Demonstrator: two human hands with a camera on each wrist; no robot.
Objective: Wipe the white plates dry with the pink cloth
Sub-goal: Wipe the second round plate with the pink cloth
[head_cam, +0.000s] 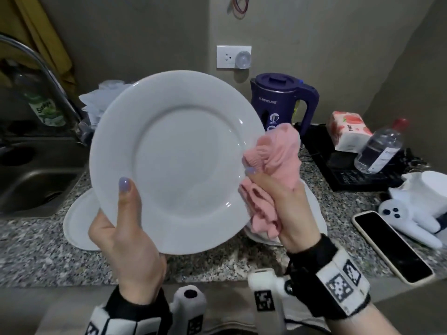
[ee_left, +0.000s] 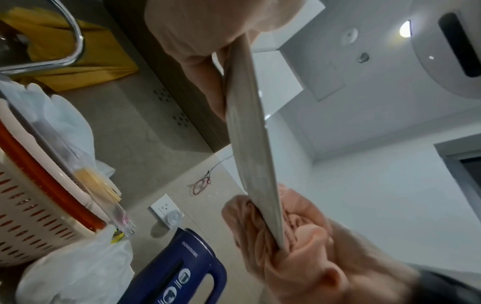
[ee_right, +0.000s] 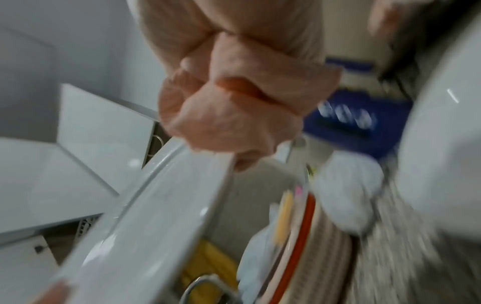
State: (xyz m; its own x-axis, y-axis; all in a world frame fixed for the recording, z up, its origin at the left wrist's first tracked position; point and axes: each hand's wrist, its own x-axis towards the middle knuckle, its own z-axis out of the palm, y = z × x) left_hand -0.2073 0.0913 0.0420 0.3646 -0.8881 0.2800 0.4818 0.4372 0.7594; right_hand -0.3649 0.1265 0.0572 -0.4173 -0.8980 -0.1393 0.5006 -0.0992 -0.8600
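Speckled grey granite countertop spans the lower half of the head view. Dark steel sink basin at left edge w/ curved chrome faucet arcing above it, upper left. Grey-beige wall fills the top, meeting a second wall at a corner right of centre. White wall socket plate upper centre, a clear round plug cover on its right side. Mustard-yellow fabric hangs in upper left corner. Left wrist view, looking up: white ceiling w/ a small lit round ceiling lamp top right; light dim, cool.
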